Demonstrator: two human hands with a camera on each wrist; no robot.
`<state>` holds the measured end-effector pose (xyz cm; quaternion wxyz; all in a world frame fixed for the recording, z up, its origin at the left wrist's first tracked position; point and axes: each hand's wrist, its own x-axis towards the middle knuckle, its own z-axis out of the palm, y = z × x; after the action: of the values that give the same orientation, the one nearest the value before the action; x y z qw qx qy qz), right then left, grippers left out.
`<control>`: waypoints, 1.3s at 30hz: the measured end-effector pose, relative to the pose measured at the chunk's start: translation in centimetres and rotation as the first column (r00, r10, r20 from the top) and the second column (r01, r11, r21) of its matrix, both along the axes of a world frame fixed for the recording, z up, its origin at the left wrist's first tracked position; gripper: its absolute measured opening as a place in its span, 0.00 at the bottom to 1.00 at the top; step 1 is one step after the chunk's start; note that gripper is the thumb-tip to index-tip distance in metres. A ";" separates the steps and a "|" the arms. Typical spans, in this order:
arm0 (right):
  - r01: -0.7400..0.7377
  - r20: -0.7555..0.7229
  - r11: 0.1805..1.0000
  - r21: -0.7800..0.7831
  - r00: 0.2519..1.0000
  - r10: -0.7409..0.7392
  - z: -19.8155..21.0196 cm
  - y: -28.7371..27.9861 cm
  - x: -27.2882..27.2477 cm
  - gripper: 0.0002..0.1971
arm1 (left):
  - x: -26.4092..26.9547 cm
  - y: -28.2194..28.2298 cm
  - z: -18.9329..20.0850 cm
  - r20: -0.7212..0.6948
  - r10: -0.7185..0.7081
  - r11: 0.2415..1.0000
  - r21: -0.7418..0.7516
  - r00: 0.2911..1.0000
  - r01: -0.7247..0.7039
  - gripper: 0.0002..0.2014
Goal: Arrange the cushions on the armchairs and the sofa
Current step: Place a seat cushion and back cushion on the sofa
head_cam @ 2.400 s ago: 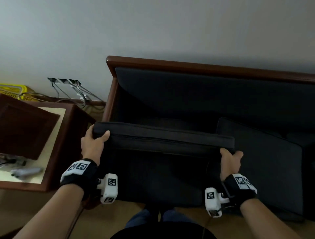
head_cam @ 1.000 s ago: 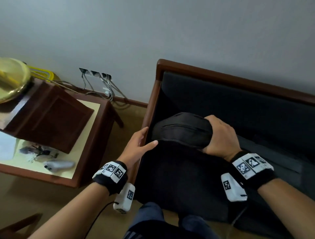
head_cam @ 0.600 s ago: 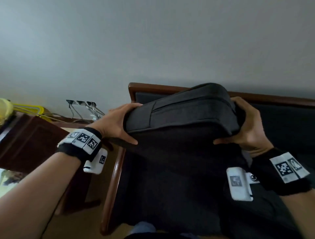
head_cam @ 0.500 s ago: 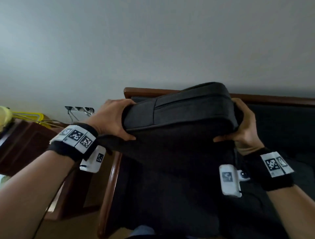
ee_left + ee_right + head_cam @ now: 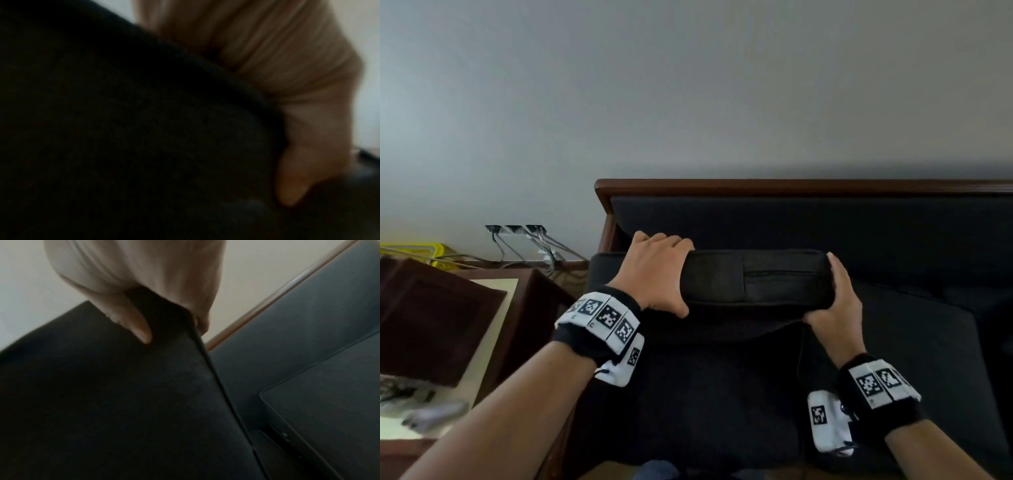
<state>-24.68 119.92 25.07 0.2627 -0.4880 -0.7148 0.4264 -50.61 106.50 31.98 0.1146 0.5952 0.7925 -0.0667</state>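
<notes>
Both hands are gripping the dark cushion (image 5: 753, 277) by its top corners, left hand (image 5: 654, 270) and right hand (image 5: 835, 301) curled round the edge, probably so it's staying upright while it's being lined up at the sofa (image 5: 808, 219) left end.

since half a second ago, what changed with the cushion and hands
The cushion has come down from in front of the sofa's wooden rail to low against the backrest. The left hand and the right hand still grip its two ends. The sofa and the side table stayed put.
</notes>
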 end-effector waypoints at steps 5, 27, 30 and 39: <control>-0.148 0.044 0.933 0.327 0.989 0.141 2.8 -1.2 -3.9 0.34 | 1.4 0.8 0.1 0.014 0.061 0.994 0.087 0.998 -0.062 0.46; 0.255 0.126 0.965 0.052 0.957 -0.260 4.2 4.6 -2.3 0.20 | 6.5 -3.7 -7.2 0.605 0.177 0.873 0.268 0.776 -0.408 0.50; 0.165 0.009 0.983 -0.080 0.986 -0.165 7.3 2.1 -3.4 0.21 | 9.1 -2.0 -7.7 0.596 0.131 0.848 0.347 0.792 -0.401 0.48; 0.239 0.319 0.914 0.328 0.882 -0.346 8.0 2.5 1.1 0.21 | 9.3 2.3 -9.7 0.823 -0.026 0.900 0.266 0.568 -0.345 0.35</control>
<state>-23.60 122.39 33.07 0.2511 -0.6207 -0.7215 0.1762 -41.33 108.85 22.31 0.3448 0.4932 0.6994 0.3856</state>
